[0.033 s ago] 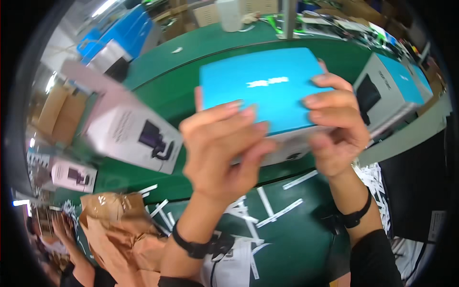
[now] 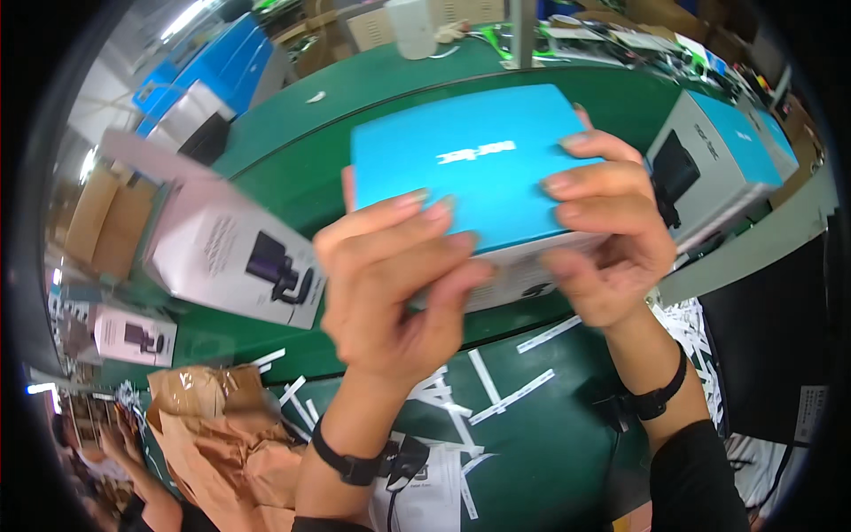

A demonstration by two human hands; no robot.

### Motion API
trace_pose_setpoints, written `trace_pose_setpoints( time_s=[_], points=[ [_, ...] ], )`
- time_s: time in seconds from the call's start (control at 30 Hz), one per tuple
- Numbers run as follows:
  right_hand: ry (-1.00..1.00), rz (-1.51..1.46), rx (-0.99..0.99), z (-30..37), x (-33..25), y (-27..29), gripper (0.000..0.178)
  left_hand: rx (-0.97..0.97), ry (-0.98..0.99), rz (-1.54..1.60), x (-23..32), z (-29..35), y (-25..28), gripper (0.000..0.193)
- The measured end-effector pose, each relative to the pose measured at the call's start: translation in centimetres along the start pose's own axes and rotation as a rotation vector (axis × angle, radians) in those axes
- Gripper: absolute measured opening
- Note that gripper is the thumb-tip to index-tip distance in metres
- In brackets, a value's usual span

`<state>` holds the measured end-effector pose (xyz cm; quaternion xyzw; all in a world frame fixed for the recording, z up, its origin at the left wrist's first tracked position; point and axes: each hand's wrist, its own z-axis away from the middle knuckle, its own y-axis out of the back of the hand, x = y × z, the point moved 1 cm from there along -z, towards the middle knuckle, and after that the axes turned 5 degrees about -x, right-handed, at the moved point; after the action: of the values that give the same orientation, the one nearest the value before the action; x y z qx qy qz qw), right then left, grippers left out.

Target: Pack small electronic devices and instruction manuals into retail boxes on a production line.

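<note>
Your left hand (image 2: 390, 284) and right hand (image 2: 603, 230) both clamp the blue-topped box (image 2: 470, 168), fingers curled over its top, thumbs on the white front face, held above the green table (image 2: 550, 470). Left of the box: crumpled brown paper (image 2: 222, 426), then a white carton (image 2: 226, 253). Right of it, a matching blue-and-white carton (image 2: 718, 168).

Green work surface (image 2: 355, 97) spans the frame. On it: white carton with camera print (image 2: 226, 253) at left, blue-topped carton (image 2: 727, 160) at upper right, white paper strips (image 2: 496, 390) at lower centre, crumpled brown paper (image 2: 217, 434) at lower left.
</note>
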<state>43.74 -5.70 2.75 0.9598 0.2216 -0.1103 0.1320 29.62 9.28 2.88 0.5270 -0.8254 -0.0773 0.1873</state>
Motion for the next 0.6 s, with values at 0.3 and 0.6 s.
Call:
trace_pose_setpoints(
  time_s=[0.3,0.6],
  points=[
    [-0.079,-0.038,0.086,-0.7,-0.9,0.2,0.01,-0.09,0.226,0.118,0.5,0.0,1.6,0.031],
    [0.004,0.071,0.254,-0.1,-2.1,1.0,0.018,-0.229,0.387,0.382,2.0,-1.2,3.0,0.04]
  ],
)
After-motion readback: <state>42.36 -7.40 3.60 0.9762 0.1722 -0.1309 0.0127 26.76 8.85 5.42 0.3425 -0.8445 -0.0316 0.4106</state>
